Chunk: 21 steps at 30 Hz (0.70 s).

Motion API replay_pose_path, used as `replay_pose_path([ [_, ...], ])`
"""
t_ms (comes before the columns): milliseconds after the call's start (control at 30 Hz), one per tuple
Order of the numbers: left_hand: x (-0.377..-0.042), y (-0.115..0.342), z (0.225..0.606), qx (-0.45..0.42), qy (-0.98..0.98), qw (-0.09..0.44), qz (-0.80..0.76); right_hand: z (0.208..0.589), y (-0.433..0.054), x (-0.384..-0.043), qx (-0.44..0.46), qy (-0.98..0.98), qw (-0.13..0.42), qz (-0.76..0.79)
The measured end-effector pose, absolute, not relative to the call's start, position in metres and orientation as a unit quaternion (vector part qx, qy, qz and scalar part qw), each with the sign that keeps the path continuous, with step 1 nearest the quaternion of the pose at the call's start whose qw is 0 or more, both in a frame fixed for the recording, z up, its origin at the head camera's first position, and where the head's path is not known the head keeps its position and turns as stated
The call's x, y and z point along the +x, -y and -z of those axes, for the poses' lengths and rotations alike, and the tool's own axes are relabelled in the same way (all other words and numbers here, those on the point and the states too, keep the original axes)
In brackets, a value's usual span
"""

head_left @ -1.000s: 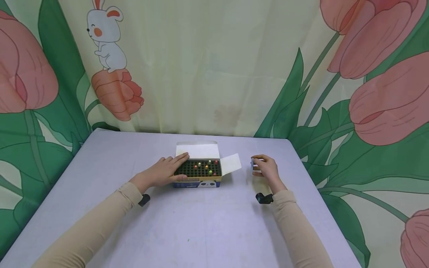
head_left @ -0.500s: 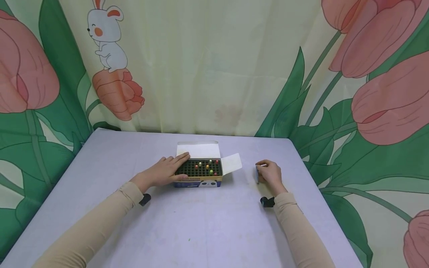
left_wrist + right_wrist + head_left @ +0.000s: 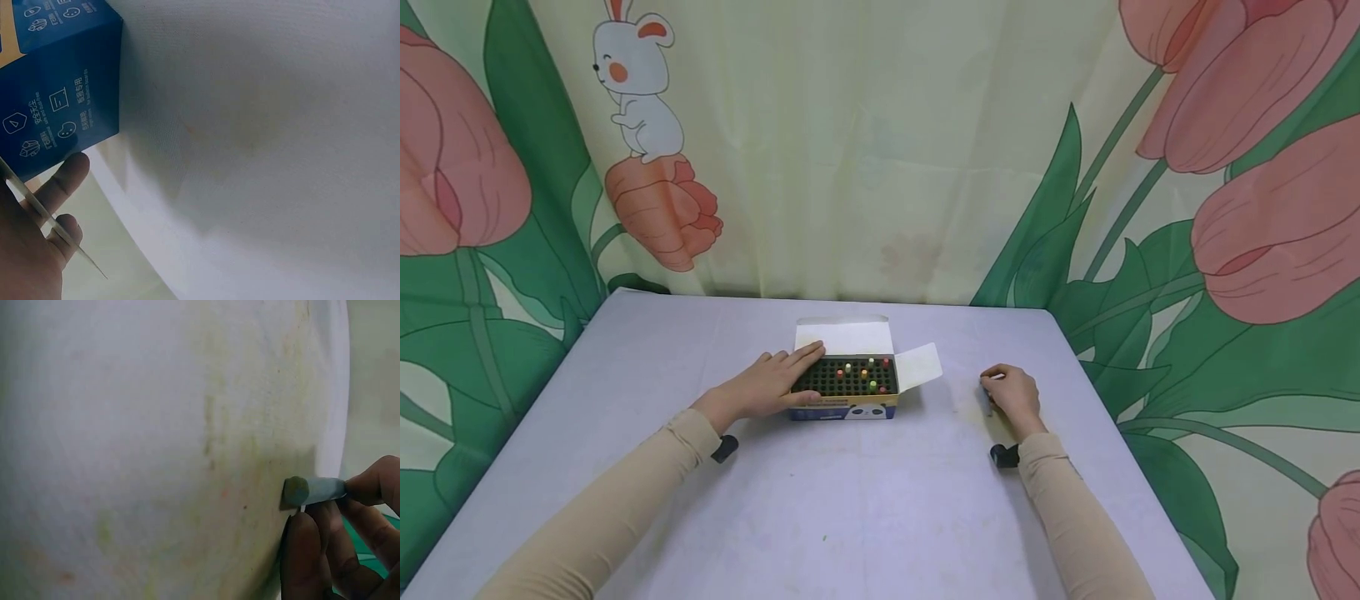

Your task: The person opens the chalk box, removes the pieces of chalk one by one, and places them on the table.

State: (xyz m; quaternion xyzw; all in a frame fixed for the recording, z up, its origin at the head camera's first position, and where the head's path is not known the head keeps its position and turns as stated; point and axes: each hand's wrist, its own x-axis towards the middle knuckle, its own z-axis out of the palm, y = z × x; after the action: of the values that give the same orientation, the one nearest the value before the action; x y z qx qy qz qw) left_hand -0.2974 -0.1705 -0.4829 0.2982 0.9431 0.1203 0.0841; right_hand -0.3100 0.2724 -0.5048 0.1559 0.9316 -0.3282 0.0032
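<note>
My left hand (image 3: 760,386) rests across the left part of an open chalk box (image 3: 820,412), thumb along its front edge, the other fingers stretched toward the back. In the left wrist view, the box's blue printed side (image 3: 62,100) is upper left, with fingers (image 3: 70,178) below it and a thin pale edge crossing them. My right hand (image 3: 1015,394), at the right, pinches a pale blue chalk stick (image 3: 322,490) between thumb and fingertips. The stick's round, duller end shows in the right wrist view. I cannot tell whether it touches the table.
Several coloured chalk sticks stand in the box's black holed tray (image 3: 850,379); many holes show dark. A white lid (image 3: 850,336) stands up behind, and a side flap (image 3: 919,367) sticks out right. The white tablecloth (image 3: 850,500) has faint smudges under my right hand.
My right hand has moved right and slightly toward me with the chalk stick, its fingers drawing closer together around it. The left hand and box have stayed put.
</note>
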Motion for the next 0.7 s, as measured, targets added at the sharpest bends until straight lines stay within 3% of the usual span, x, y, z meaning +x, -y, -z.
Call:
replay_pose_path([
  [700, -0.293, 0.171, 0.48, 0.304, -0.942, 0.073, -0.121, 0.507, -0.285, -0.3, 0.133, -0.964, -0.026, 0.229],
])
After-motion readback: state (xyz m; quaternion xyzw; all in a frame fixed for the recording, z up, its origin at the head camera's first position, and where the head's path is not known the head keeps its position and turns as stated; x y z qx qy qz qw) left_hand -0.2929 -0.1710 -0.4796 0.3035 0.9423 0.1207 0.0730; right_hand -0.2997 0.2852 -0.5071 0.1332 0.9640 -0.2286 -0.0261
